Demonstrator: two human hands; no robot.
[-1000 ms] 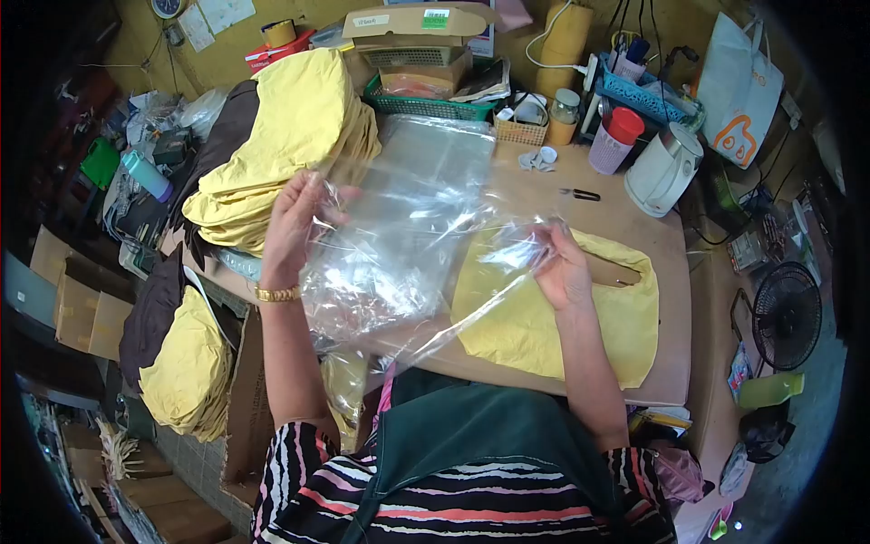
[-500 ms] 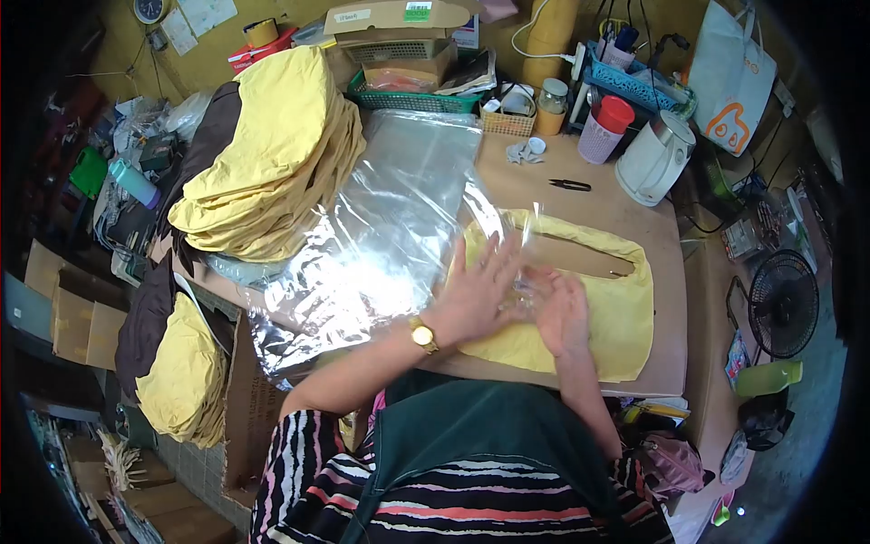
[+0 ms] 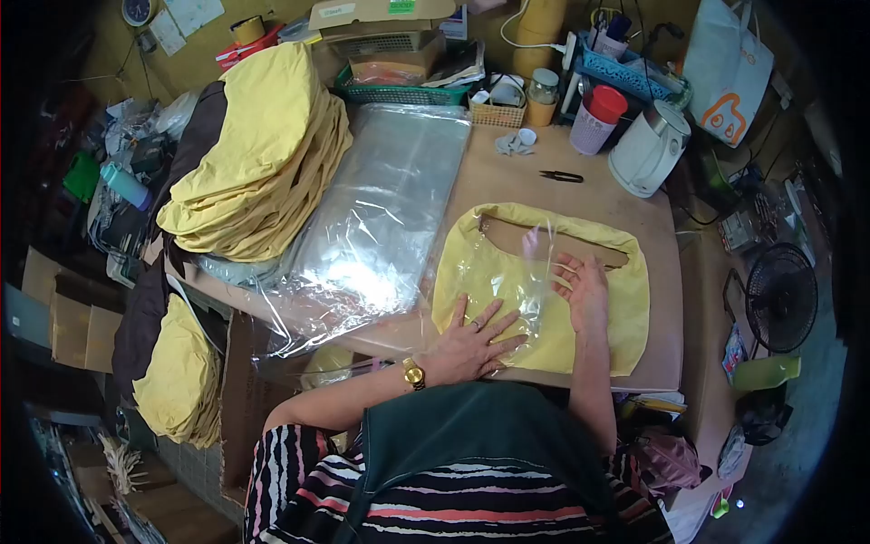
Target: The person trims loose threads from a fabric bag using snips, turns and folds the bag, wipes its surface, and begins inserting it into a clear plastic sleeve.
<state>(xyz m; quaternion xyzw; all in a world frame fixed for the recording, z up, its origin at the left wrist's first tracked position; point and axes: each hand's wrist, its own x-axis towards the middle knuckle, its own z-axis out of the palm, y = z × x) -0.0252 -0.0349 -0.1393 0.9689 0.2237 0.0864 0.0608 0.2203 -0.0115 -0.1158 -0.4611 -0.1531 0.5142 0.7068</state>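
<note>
A yellow fabric bag [image 3: 598, 331] with a long handle opening lies flat on the table. Across its left half is a clear plastic bag [image 3: 494, 263], thin and shiny, whose right edge runs down near the bag's middle. My left hand [image 3: 476, 343], with a watch on its wrist, is open and pressed flat with spread fingers on the plastic over the yellow bag's lower left. My right hand [image 3: 584, 288] hovers at the plastic's right edge, fingers apart and slightly curved; no firm grip shows. Left of it lies a stack of clear plastic bags [image 3: 390, 199].
A tall pile of folded yellow fabric bags [image 3: 263, 136] stands at the table's left. Small black thread snips [image 3: 562, 176] lie behind the yellow bag. A kettle [image 3: 648, 150], a pink cup [image 3: 591, 127], a jar [image 3: 542, 95] and baskets line the back. A fan [image 3: 781, 297] stands at right.
My left hand has moved down toward me and now lies flat on the plastic. My right hand has shifted slightly right and its fingers have spread. The plastic now lies across the yellow bag.
</note>
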